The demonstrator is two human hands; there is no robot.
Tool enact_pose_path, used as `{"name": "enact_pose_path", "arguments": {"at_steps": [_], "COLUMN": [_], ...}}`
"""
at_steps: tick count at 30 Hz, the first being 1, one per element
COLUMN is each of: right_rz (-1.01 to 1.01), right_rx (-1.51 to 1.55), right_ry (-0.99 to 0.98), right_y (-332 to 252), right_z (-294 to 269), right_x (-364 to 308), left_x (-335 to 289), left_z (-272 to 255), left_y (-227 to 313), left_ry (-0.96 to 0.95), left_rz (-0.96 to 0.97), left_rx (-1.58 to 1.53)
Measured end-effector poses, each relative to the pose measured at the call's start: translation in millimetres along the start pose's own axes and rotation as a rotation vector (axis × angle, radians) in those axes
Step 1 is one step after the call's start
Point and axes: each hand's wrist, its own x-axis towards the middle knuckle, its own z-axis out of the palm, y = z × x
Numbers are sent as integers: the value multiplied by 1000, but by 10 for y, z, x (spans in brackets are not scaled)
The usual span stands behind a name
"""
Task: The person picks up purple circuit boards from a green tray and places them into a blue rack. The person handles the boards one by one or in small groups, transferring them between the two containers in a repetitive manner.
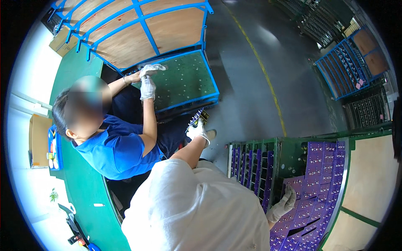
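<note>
Left of the green metal rack (288, 155), a dark pronged strip (195, 119) is held, best by its edges, in the white-gloved left hand (197, 131); the white-gloved right hand (283, 206) is held loosely open.

The one head view, a wide fisheye, looks from head height down and forward. It is placed near the blue-framed green platform (184, 77), before it, and covers both its sides.
</note>
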Motion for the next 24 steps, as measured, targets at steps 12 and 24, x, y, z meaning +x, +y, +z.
{"name": "enact_pose_path", "arguments": {"at_steps": [12,24], "right_rz": [51,20], "right_rx": [-166,-275], "right_ry": [22,-21], "right_y": [-370,-189], "right_z": [-163,-285], "right_x": [-487,-785], "left_x": [213,-70], "left_z": [173,-154], "left_y": [248,656], "left_ry": [-442,-652], "left_rz": [27,28], "left_rx": [-444,-310]}}
